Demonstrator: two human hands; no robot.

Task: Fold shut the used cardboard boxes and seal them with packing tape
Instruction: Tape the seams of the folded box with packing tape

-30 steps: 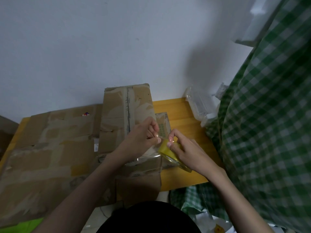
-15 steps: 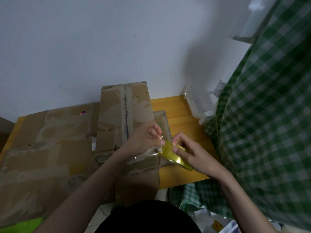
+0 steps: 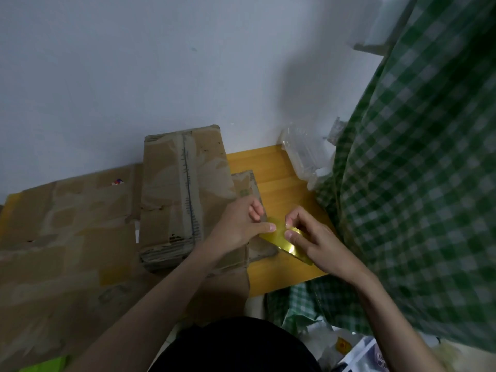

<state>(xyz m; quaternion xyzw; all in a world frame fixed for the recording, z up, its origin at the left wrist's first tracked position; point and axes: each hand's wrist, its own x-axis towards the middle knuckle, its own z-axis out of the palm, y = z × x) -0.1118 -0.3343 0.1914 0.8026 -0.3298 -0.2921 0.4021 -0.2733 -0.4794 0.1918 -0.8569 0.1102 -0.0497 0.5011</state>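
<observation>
Fingers of the right hand (image 3: 312,237) curl around the shiny yellow roll of packing tape (image 3: 290,244), thumb and forefinger pinching at its upper rim, while the fingers (image 3: 268,227) of the left hand (image 3: 239,224) are drawn together just beside it, the thumb tip pressed onto what looks like the free end of the tape at the right edge of the flattened brown cardboard box (image 3: 185,194). That box lies on the yellow wooden worktop (image 3: 271,167), resting partly on a larger worn sheet of brown cardboard (image 3: 67,232) to its left, with a small cardboard flap (image 3: 248,183) showing under the left hand. The likeliest trouble is the tape end: whether it is stuck to the box or only held is too blurred to tell, and if the thumb lifts early the strip could spring back onto the roll or fold onto itself. Pulling the roll away at an angle would probably lay the strip crooked or wrinkled across the seam. The box surface looks torn and patchy with old tape, so adhesion may be poor there. A crumpled clear plastic wrapper (image 3: 303,157) and green checked cloth (image 3: 416,183) sit close on the right, where loose tape might catch.
</observation>
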